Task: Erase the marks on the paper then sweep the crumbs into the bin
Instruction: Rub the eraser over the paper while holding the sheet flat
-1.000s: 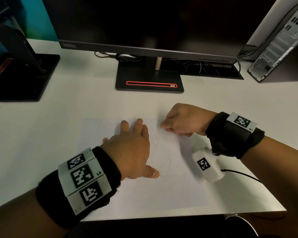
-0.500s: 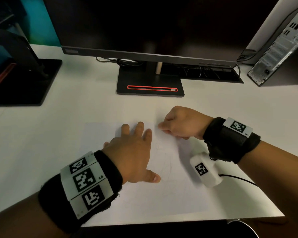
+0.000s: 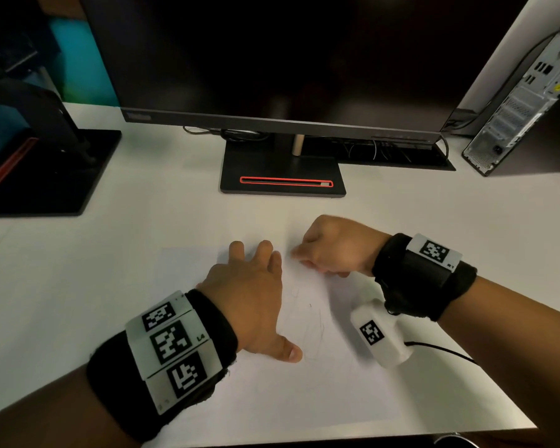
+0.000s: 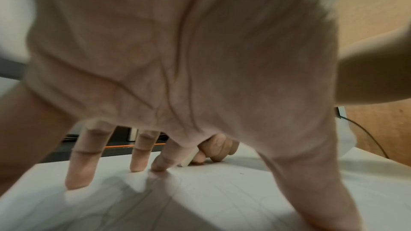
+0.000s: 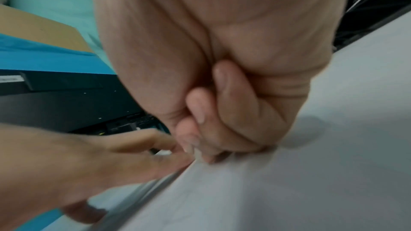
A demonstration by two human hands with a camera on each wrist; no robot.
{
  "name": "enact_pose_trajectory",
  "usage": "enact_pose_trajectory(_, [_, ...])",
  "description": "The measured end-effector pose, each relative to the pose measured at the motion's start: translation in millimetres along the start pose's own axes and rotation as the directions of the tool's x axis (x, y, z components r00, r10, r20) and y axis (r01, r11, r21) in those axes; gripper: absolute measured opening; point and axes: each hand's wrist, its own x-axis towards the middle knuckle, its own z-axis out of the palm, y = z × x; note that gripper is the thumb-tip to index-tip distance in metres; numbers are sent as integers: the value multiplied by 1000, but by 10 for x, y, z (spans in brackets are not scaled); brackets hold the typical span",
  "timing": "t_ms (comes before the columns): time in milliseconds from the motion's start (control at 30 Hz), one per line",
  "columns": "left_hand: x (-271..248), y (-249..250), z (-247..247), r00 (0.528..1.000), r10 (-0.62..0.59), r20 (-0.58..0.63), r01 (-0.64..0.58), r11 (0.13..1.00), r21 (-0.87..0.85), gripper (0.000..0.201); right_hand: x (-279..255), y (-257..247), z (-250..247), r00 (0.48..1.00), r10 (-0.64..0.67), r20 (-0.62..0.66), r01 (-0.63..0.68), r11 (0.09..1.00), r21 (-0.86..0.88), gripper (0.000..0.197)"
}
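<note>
A white sheet of paper (image 3: 272, 392) lies on the desk with faint pencil marks (image 3: 317, 321) near its middle. My left hand (image 3: 253, 286) lies flat on the sheet, fingers spread (image 4: 142, 157) and pressing it down. My right hand (image 3: 333, 247) is curled in a fist at the sheet's far edge, just right of the left fingertips. It pinches a small white eraser (image 4: 190, 158) whose tip touches the paper. In the right wrist view the right hand's curled fingers (image 5: 233, 111) hide most of the eraser (image 5: 163, 152).
A dark monitor (image 3: 272, 59) on a black base (image 3: 282, 182) stands behind the paper. A black stand (image 3: 46, 169) sits at the left, and a computer tower (image 3: 524, 101) at the far right. A round rim (image 3: 453, 439) shows below the desk's front edge.
My right hand with the eraser has slid a little left, towards the left fingertips. The left hand stays pressed on the paper. The head view has tilted slightly.
</note>
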Motion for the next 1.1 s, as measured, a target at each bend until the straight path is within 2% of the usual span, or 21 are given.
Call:
enact_pose_trajectory(67, [7,-2,-1,1000,2,-2,-2,1000,-2,132,-1,-4,8,998,-9,56,8,1000,15,42])
enact_pose_trajectory(167, [6,-3,10,1000,6,-9,-6,1000,-11,132,-13,15,-25,1000,-10,-12,10,1000,-4,41])
enact_pose_trajectory(300, [-1,-6,7,1000,5,-7,-5,1000,-22,132,-45,1,5,995,-23,100,21,1000,13,44])
enact_pose_trajectory(400, [4,-5,20,1000,3,-12,-3,1000,-9,131,-25,-2,8,999,-47,2,47,998,-42,40])
enact_pose_trajectory(500, [10,-15,36,1000,8,-25,-8,1000,-25,130,-25,-17,22,996,-47,70,50,998,-39,41])
enact_pose_trajectory(600, [16,-23,55,1000,6,-22,-7,999,-34,132,-16,32,-17,999,-27,-36,25,998,-50,41])
enact_pose_trajectory(633, [17,-23,57,1000,8,-23,-9,999,-43,133,-25,43,-15,999,-26,-36,24,999,-43,41])
enact_pose_trajectory(733, [21,-27,56,999,16,-28,-18,998,-67,134,-71,67,20,996,-17,89,16,1000,15,43])
enact_pose_trajectory(767, [22,-28,55,1000,16,-26,-18,998,-67,134,-72,85,7,997,-3,80,1,1000,26,43])
enact_pose_trajectory(867, [27,-22,66,1000,9,-19,-11,998,-62,135,-64,126,-25,998,-3,-56,2,1000,-16,39])
enact_pose_trajectory(1000, [38,-28,76,1000,6,-21,-8,997,-79,137,-113,145,-3,996,-13,87,12,1000,13,41])
enact_pose_trajectory(1100, [32,-22,79,1000,5,-18,-6,997,-81,137,-109,179,-33,999,-20,-38,18,999,-48,45])
